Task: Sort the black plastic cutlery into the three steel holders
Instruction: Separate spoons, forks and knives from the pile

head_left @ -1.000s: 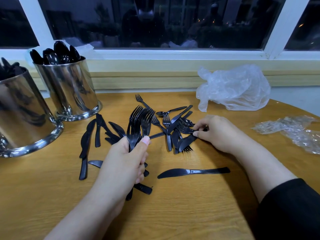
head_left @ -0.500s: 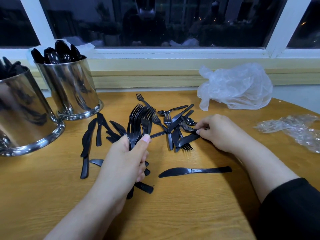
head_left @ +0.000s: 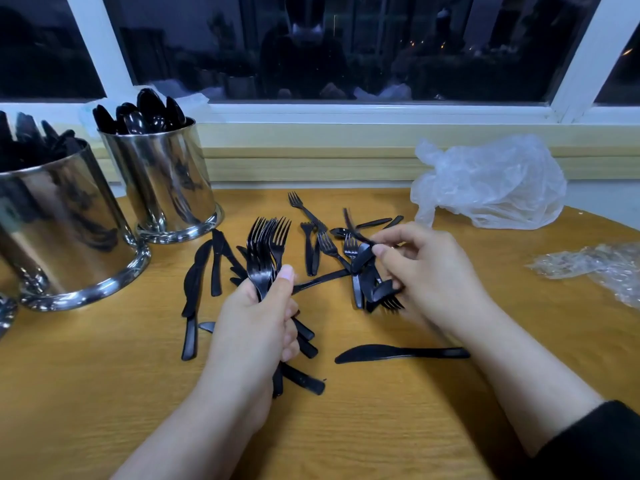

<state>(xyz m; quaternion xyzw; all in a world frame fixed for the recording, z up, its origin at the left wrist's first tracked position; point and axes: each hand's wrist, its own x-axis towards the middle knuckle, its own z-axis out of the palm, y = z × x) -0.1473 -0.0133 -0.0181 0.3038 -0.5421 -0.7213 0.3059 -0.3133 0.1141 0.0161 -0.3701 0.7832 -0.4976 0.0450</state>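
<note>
No readable text, labels, brands, numbers or signs anywhere: none on steel holders (head_left: 162, 174), black cutlery (head_left: 266, 251), plastic bag (head_left: 491, 181) or window frame (head_left: 346, 110)

A wooden tabletop (head_left: 104, 393) stretches in front of me, its right edge curving away. At the far right on it sits a crumpled, cloudy plastic bag (head_left: 491, 181). Nearer me, at the right edge, lies a strip of clear crinkled wrapping (head_left: 595, 265). Beyond the tabletop runs a white-framed window (head_left: 346, 109), dark outside, with faint reflections in the glass.
</note>
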